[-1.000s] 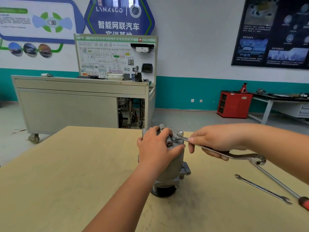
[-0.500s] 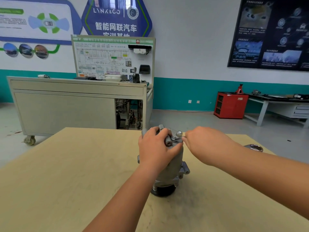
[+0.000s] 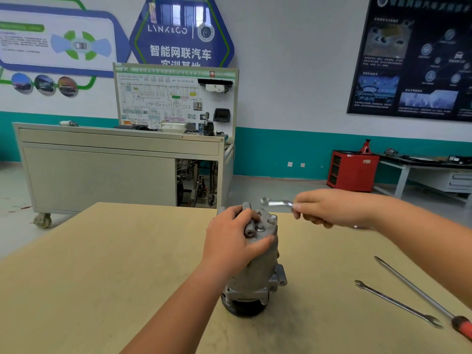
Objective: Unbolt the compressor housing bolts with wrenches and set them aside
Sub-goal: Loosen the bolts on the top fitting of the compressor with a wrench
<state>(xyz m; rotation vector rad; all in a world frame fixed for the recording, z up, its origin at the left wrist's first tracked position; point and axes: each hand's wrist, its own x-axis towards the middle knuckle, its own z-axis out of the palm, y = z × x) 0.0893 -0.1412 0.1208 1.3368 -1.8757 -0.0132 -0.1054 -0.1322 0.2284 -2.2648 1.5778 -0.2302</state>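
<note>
**Item: compressor** [image 3: 255, 264]. Cast grey metal body, standing on end with the black pulley face down, about the middle of the tabletop [image 3: 102, 264].
- Handling, as judged: heavy and rigid, with no give. It looks tall for its footing, so it is liable to twist or tip under wrench load.
- Best hold: high on the body, across the cap and its port stubs, where the ribs and lugs give the palm something to bear against. The rounded flank looks smoother and likelier to slip.

**Item: housing bolts** [image 3: 260, 227]. Small bright hex heads, seated in the top cap. Three show, and none has been set aside on the tabletop.
- Handling, as judged: hard and small, and apt to roll once free. They should be taken on the flats with the wrench jaw fully seated, then pinched by the head.

**Item: open-end wrench** [image 3: 275, 202]. Its head is raised just above and behind the cap, clear of every bolt. Thin polished steel, probably slick in the grip.

**Left hand** [image 3: 229, 241]. Clamped over the cap and upper flank of the compressor, fingers wrapped across the top and thumb down the near side.

**Right hand** [image 3: 329, 210]. Fingers curled round the wrench shank near its head. The far end of the tool is hidden.

**Also present:** a double open-end wrench [image 3: 398, 304] and a red-handled screwdriver [image 3: 419, 290] lie side by side towards the right edge of the tabletop.
</note>
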